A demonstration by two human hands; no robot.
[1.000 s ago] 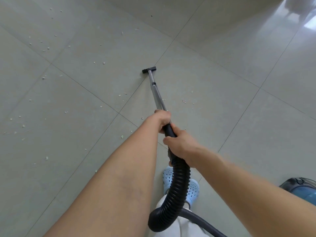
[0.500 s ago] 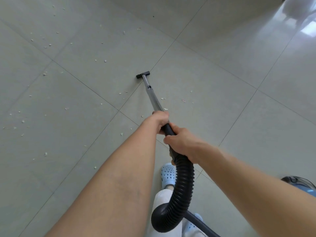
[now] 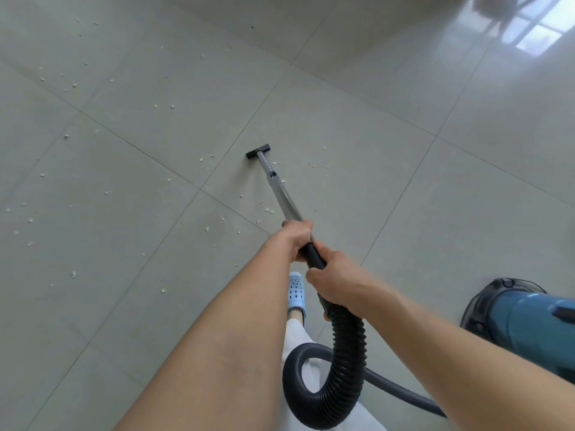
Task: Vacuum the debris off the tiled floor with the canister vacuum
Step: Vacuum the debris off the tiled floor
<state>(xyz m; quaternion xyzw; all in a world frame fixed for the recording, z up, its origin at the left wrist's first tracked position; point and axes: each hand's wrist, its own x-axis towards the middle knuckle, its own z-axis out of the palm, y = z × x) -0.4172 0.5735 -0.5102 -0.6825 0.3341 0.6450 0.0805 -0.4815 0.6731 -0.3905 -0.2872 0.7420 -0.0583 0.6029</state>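
The wand (image 3: 281,194) of the vacuum runs far and slightly left from the hands, its black nozzle (image 3: 258,151) flat on the tiled floor (image 3: 389,188) at the far end. The left hand (image 3: 297,236) wraps the wand's near end; the right hand (image 3: 334,281), nearer, clasps the black handle (image 3: 312,255). Debris (image 3: 270,210) lies scattered beside the wand and to the far left. The blue canister (image 3: 535,318) sits near right, and the ribbed hose (image 3: 345,368) loops below the hands.

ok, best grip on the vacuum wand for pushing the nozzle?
Grip the wand at its upper end, from above and behind, as now: left hand wraps the metal tube's top, right hand the black handle above the ribbed hose. The tube slopes down to the nozzle, so a rear grip likely steers best.
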